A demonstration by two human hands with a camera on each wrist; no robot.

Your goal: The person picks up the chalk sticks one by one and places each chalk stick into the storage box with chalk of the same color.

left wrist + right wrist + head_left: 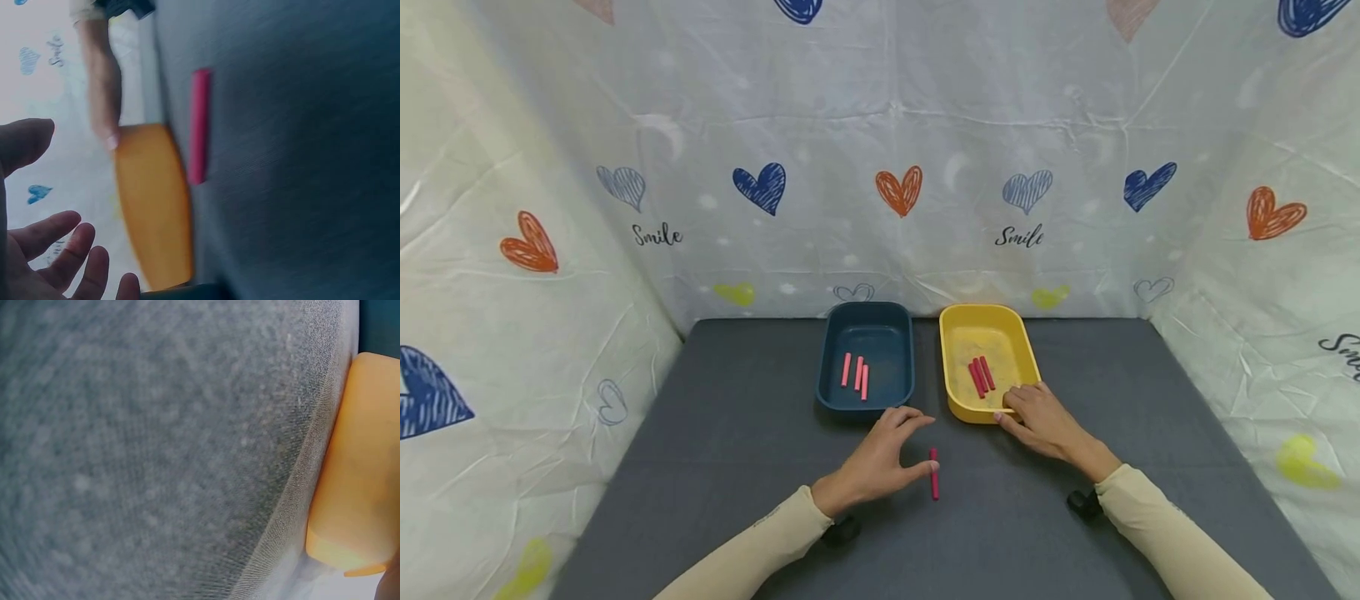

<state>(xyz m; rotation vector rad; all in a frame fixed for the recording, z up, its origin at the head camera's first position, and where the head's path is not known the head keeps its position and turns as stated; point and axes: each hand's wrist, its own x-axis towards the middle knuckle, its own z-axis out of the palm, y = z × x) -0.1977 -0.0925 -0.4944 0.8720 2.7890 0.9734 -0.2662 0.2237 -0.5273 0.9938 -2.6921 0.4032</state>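
Grey mat [700, 467] carries a blue tray [866, 400] and yellow tray [958, 408]. Our right hand [1037, 421] rests flat on the yellow tray's near rim, fingers relaxed, holding nothing. Our left hand [880, 454] is nearer the loose pink stick [934, 473], just right of its thumb; fingers spread, empty. The stick's long axis runs near-to-far.

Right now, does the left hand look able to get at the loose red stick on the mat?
Probably yes. The left hand hovers open right beside the red stick, thumb almost touching it. Nothing lies between them on the grey mat; the right hand rests apart, on the yellow tray.
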